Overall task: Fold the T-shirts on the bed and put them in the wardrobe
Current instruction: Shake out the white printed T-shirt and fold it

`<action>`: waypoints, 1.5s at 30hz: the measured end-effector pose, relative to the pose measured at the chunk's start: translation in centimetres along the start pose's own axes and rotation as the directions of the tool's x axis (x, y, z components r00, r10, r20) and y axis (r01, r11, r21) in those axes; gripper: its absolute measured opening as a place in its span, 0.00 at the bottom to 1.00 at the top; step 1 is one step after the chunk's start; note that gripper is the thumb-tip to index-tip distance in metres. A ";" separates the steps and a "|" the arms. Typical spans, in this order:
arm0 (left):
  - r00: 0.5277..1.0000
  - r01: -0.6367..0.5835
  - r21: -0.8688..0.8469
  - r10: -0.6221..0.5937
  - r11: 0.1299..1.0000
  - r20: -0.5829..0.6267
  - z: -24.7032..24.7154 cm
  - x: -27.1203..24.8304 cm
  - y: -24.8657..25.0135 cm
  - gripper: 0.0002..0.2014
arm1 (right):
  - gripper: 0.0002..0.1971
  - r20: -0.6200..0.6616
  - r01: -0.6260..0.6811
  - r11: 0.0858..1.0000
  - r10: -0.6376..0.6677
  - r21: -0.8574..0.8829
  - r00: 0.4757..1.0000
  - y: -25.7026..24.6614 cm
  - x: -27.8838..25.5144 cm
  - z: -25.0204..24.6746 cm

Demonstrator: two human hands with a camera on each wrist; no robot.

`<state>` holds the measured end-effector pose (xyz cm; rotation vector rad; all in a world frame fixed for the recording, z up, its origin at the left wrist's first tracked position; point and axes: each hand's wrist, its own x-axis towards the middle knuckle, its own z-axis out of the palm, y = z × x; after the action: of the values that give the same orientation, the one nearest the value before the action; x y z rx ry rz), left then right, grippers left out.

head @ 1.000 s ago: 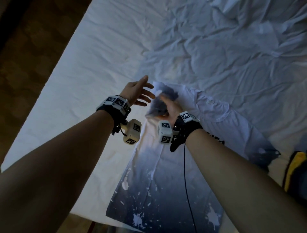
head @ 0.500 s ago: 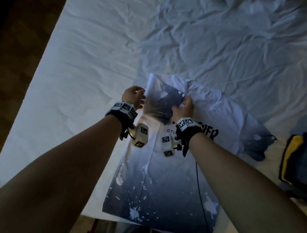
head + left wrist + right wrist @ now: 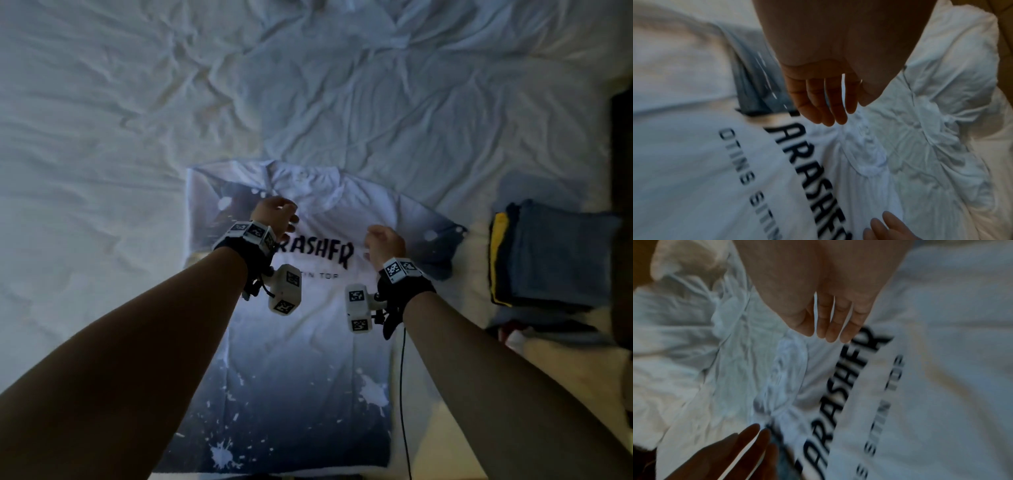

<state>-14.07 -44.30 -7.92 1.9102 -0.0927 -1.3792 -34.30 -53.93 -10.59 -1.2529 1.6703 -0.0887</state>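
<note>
Your T-shirt point(image 3: 308, 342) lies flat on the bed point(image 3: 102, 137), collar at 12 o'clock and hem at 6 o'clock by the mattress edge nearest you, so you can work down its whole length without moving. Its side at 9 o'clock is already turned in: the dark splattered sleeve panel point(image 3: 219, 205) lies over the chest and that edge runs straight. The sleeve at 3 o'clock point(image 3: 435, 240) is not yet folded and sticks out toward the pile of folded clothes point(image 3: 548, 260), which sits apart from the shirt at 3 o'clock, probably kept there so finished pieces stay out of the folding area.

Your left hand point(image 3: 275, 216) hovers over the chest just above the printed lettering point(image 3: 315, 251), at the inner edge of the turned-in panel. Its grip holds nothing: the left wrist view shows the fingers point(image 3: 818, 100) long and loosely together, clear of the cloth. Your right hand point(image 3: 385, 243) hangs at the end of the lettering toward 3 o'clock, and it too is empty, with fingers point(image 3: 836, 326) relaxed and side by side above the print.

With both hands free over the middle of the shirt, the panel looks settled. I judge that the sleeve at 3 o'clock comes next, with your right hand best placed to take it. The wardrobe is not in view, so nothing can be said of the putting away.
</note>
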 end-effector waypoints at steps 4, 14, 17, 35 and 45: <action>0.999 -0.008 0.048 0.005 0.999 0.053 7.1 -0.2 1.0 0.06 | 0.11 -0.243 -0.039 0.999 0.038 0.000 0.969 4.6 2.6 -7.9; 0.994 0.052 0.143 -0.066 0.988 0.092 18.2 0.2 -0.3 0.06 | 0.13 0.150 -0.277 0.956 0.288 -0.091 0.946 11.0 9.5 -16.7; 0.995 0.081 0.163 -0.090 0.983 0.046 19.2 -0.2 -0.9 0.06 | 0.09 0.275 -0.213 0.930 0.298 -0.298 0.914 9.1 8.2 -18.0; 0.997 0.046 0.115 -0.052 0.992 0.050 22.9 -1.6 2.1 0.06 | 0.15 0.079 0.022 1.000 -0.022 -0.002 0.997 5.9 8.5 -17.7; 0.977 0.080 0.060 -0.090 0.995 0.193 24.8 -3.5 4.5 0.18 | 0.20 0.131 0.340 0.939 -0.331 -0.054 0.934 3.8 6.7 -17.4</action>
<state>-34.68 -59.01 -5.49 1.8344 -0.1451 -1.6343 -49.38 -65.36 -8.58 -1.5633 1.3542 -0.1553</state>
